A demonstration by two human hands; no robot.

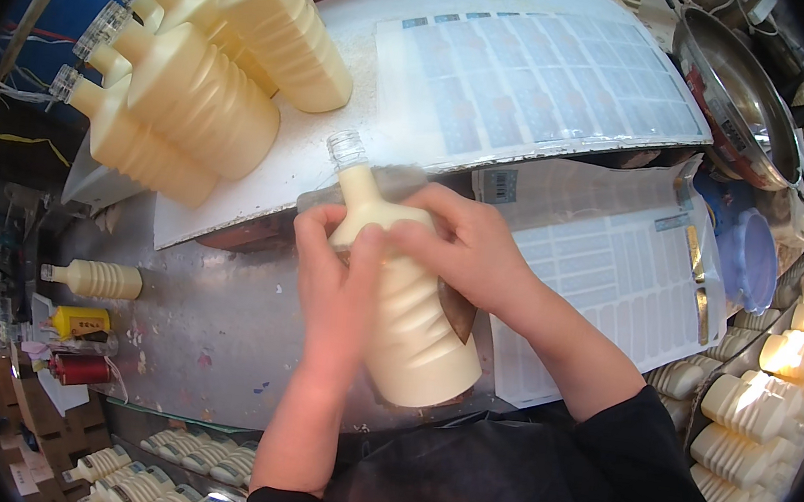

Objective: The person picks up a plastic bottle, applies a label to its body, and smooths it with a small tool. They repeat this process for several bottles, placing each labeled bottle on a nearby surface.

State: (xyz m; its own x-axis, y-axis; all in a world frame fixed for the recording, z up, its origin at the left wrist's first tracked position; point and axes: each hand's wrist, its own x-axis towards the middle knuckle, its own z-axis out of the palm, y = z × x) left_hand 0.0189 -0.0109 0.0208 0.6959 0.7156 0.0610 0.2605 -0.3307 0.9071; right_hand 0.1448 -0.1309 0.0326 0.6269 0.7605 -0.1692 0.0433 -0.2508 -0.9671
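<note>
Both your hands are on the bottle (410, 311), clamped around its shoulder. Your left hand (337, 278) wraps it from the near side, and your right hand (467, 249) presses flat over the top, fingers meeting the left thumb. That two-handed pinch looks like you're smoothing something onto the shoulder, though what sits under your fingers is hidden.

The bottle lies tilted across the counter's (205, 328) near edge, neck pointing away, base toward you, so the ribbed body stays put while you press. It's cream-filled, with horizontal ridges and a clear threaded neck, uncapped.

A dark patch shows on its right side. Beside it to the right lies a glossy sticker sheet (616, 285). At the far left corner, finished-looking bottles (203, 80) are stacked on their sides on a white board (363, 68). One lone bottle (96, 279) lies at the left edge.
</note>
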